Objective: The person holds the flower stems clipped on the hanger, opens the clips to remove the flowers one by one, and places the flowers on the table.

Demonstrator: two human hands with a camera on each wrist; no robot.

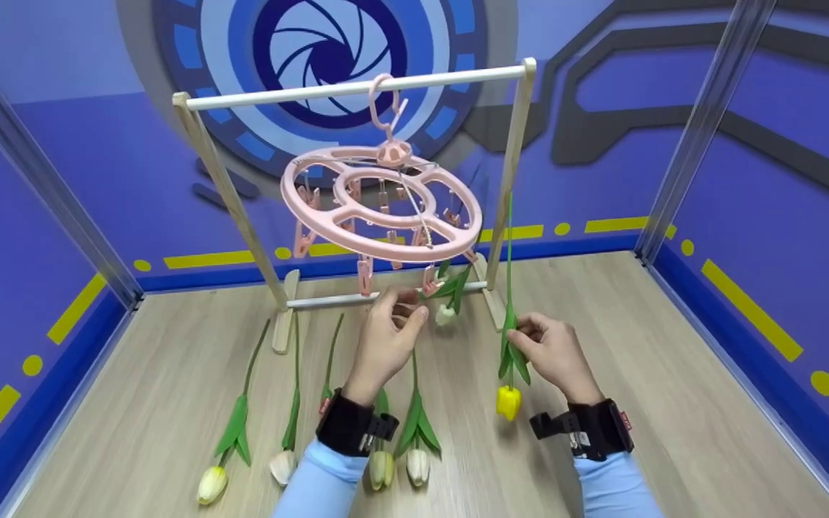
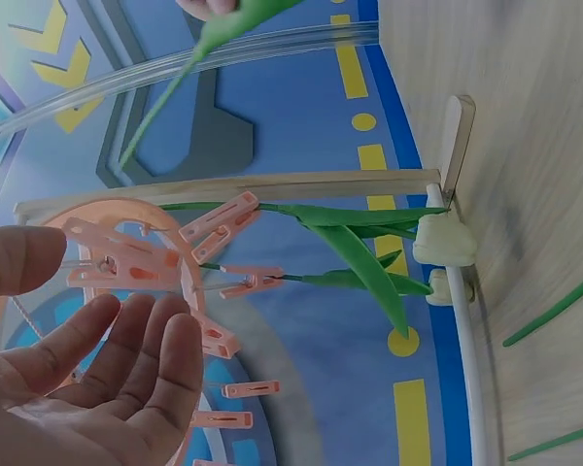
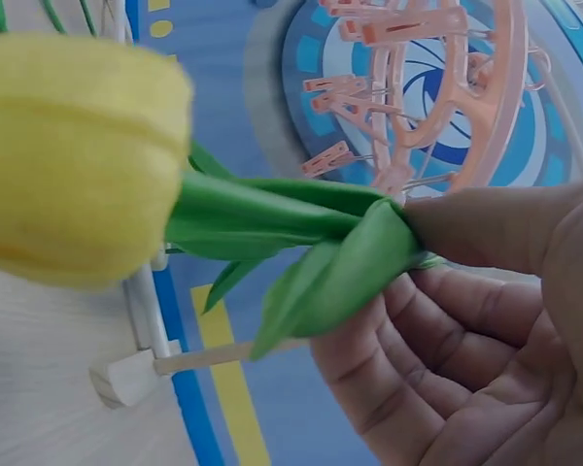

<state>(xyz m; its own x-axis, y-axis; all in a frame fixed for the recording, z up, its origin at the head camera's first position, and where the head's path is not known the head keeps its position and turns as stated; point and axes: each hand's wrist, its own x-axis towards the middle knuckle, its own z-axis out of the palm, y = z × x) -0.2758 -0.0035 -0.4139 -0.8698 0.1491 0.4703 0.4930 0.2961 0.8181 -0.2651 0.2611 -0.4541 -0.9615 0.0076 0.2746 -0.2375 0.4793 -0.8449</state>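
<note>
My right hand (image 1: 555,356) pinches the stem and leaves of a yellow tulip (image 1: 508,403) between thumb and fingers. Its bloom points down and the long stem rises past the rack's right post. Below a round pink clip hanger (image 1: 386,250), my left hand (image 1: 389,338) is raised with thumb and fingers apart. In the left wrist view, a pink clothespin (image 2: 126,262) appears between that thumb and the fingers; whether they touch it I cannot tell. Two white tulips, a nearer one (image 2: 445,240) and a farther one (image 2: 451,287), hang bloom-down from other clips.
The hanger hooks over the top bar (image 1: 278,93) of a wooden-post rack. Several tulips lie on the table, among them a pale yellow one (image 1: 212,485) at left and a white one (image 1: 418,467) near my left forearm. Printed blue walls (image 1: 781,237) enclose the table.
</note>
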